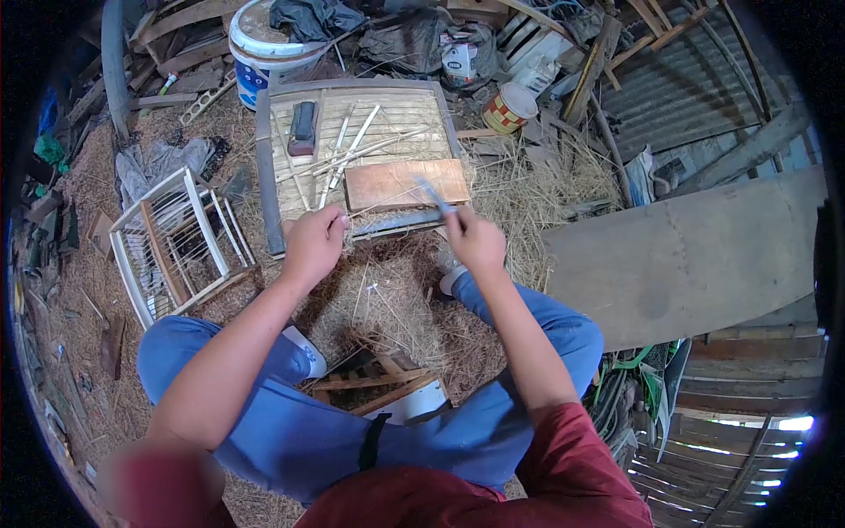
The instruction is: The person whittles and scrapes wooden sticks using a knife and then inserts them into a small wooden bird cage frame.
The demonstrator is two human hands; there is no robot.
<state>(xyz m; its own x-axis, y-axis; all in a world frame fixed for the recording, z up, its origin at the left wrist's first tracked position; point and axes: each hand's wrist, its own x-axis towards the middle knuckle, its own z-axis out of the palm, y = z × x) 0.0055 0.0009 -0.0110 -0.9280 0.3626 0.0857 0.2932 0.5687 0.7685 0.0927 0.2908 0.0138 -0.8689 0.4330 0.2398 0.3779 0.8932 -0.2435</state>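
Observation:
My left hand [314, 244] is closed in a pinch at the near left edge of a flat wooden block [378, 182]. A thin pale strip [374, 209] seems to run from its fingertips across the block. My right hand [476, 239] grips a knife [429, 189], its blurred blade slanting over the block's right part. The block lies on a low slatted wooden board [290, 189] with a dark frame. Several thin pale sticks [354, 145] lie crossed on the slats beside a dark, block-shaped tool [304, 123].
A white wooden cage with thin bars [180, 242] stands on the left. Behind the board are a white and blue bucket [273, 53] and a red and yellow tin [508, 110]. A wide brown panel [695, 255] fills the right. Shavings [519, 198] cover the ground.

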